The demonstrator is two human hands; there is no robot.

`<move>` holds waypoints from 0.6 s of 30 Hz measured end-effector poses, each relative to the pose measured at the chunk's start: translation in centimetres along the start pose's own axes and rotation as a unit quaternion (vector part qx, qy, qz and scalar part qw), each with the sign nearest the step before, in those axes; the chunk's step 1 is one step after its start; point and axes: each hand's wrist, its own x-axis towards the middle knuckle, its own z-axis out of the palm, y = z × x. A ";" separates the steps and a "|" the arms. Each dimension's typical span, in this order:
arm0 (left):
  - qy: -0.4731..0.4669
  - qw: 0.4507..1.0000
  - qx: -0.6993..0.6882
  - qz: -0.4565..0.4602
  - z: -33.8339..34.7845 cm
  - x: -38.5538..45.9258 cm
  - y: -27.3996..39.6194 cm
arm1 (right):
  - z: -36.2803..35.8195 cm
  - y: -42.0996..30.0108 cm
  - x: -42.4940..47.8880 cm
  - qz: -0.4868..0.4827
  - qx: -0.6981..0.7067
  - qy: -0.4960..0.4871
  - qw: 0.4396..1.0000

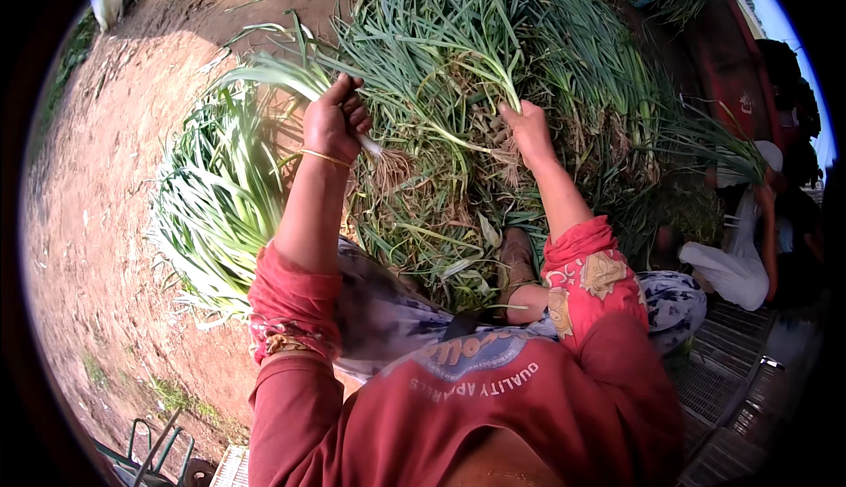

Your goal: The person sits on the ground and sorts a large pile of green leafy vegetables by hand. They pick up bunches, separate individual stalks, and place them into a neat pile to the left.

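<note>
My left hand (pixel 336 119) is closed around the pale stems of some green onions (pixel 284 74), their roots hanging towards the right. A yellowish band circles that wrist. My right hand (pixel 531 131) grips another green onion stalk (pixel 505 84) near its root end, over a large heap of green onions (pixel 456 17). Brown roots show just below this hand. Left of my left forearm lies a pile of paler, cleaner-looking green onions (pixel 225 203) on the soil. Loose leaves and trimmings (pixel 423 236) are strewn between my arms, by my shoe (pixel 517 255).
At the right, another person's arm (pixel 767 216) is beside a bunch of green onions and a white plastic bag (pixel 733 269). Plastic crates (pixel 714 381) stand at lower right. A green metal frame (pixel 158 450) and a white crate (pixel 231 467) are at lower left.
</note>
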 end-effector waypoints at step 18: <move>-0.067 0.969 0.192 -0.139 2.8 -1.1 -7.6 | 5.9 -0.1 -10.0 -0.127 0.123 -0.158 0.971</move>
